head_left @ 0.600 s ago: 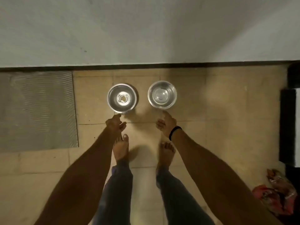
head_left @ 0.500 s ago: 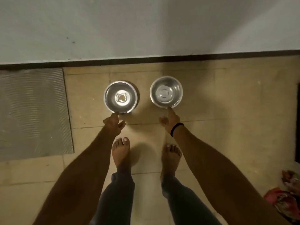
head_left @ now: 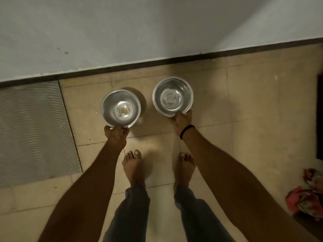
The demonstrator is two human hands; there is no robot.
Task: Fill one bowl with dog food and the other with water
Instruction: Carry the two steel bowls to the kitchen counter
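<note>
Two shiny steel bowls near the floor's (head_left: 253,110) far edge: left bowl (head_left: 121,109), right bowl (head_left: 173,96). Left hand (head_left: 115,135) and right hand (head_left: 181,121), fingers clamped on each near rim.

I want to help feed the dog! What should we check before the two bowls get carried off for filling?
1. Grip of left hand on left bowl, near rim: ok.
2. Grip of right hand on right bowl, near rim: ok.
3. Bowls apart, not touching: ok.
4. No dog food inside either: ok.
5. Leftover water inside: cannot tell.
6. Both feet clear of the bowls: ok.
</note>
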